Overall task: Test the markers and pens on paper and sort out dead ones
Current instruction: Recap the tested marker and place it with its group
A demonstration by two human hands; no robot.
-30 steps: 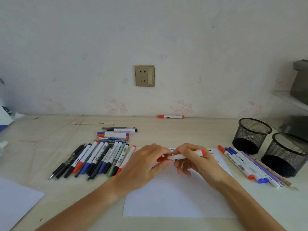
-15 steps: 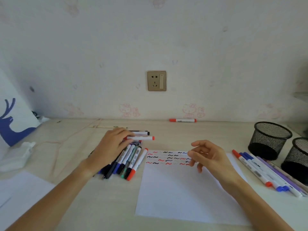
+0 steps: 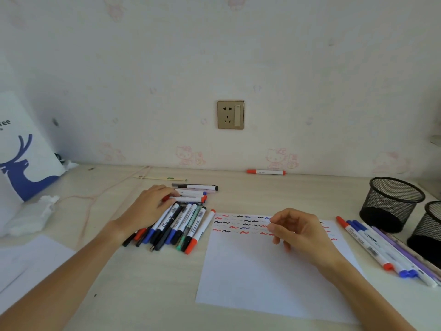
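Note:
A white test paper point(image 3: 250, 271) lies on the desk with rows of red, black and blue squiggles along its top. My right hand point(image 3: 303, 235) hovers over those squiggles, fingers loosely curled, holding nothing. To the left is a row of markers and pens point(image 3: 181, 225), and behind it a small stack of crosswise markers point(image 3: 195, 191). My left hand point(image 3: 148, 209) lies over the back of the row. Its fingertips touch the left end of a red-capped marker point(image 3: 188, 199) lying in that stack. A third group of markers point(image 3: 372, 244) lies right of the paper.
Two black mesh pen cups point(image 3: 391, 201) point(image 3: 427, 230) stand at the right. A lone red marker point(image 3: 266, 172) lies against the wall. A white bag with a blue deer point(image 3: 21, 154), crumpled tissue point(image 3: 33, 216) and another sheet point(image 3: 28, 259) sit at the left.
Both hands held the red marker over the paper a second ago. My left hand then carried it left and set it down in the crosswise stack; my right hand let go and stayed above the paper.

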